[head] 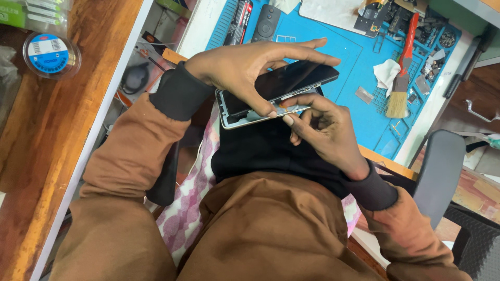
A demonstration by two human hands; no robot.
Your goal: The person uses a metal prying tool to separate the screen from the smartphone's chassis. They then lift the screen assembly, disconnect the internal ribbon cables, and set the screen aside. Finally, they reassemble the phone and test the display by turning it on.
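We see our left hand (245, 67) arched over a smartphone (271, 91), the thumb pressing at the lower edge of its dark screen and the fingers stretched along the far edge, so it is clamped on the phone. Our right hand (323, 132) comes up from 5 o'clock, its fingers curled narrow with the fingertips (288, 119) pinched against the phone's pale frame where the screen has lifted away from the body. The phone sits in the middle of the view, held above our lap rather than resting on anything. Its long axis runs from about 8 o'clock to 2 o'clock, with the raised screen end pointing toward 2 o'clock and the open frame end toward 8 o'clock.

Below the hands lie our brown sleeves with dark cuffs, a black cloth and a pink-and-white patterned fabric (187, 208). At 1 o'clock a blue work mat (359, 57) covers a white bench; on it lie a brush (402, 78) with a red handle, a crumpled white wipe (385, 72), small parts in moulded trays, and a dark remote control (266, 22) near 12 o'clock. At 9 o'clock is a wooden tabletop (47, 135) bearing a round clear-lidded container (49, 54). At 3 o'clock we see a grey chair armrest (442, 166).
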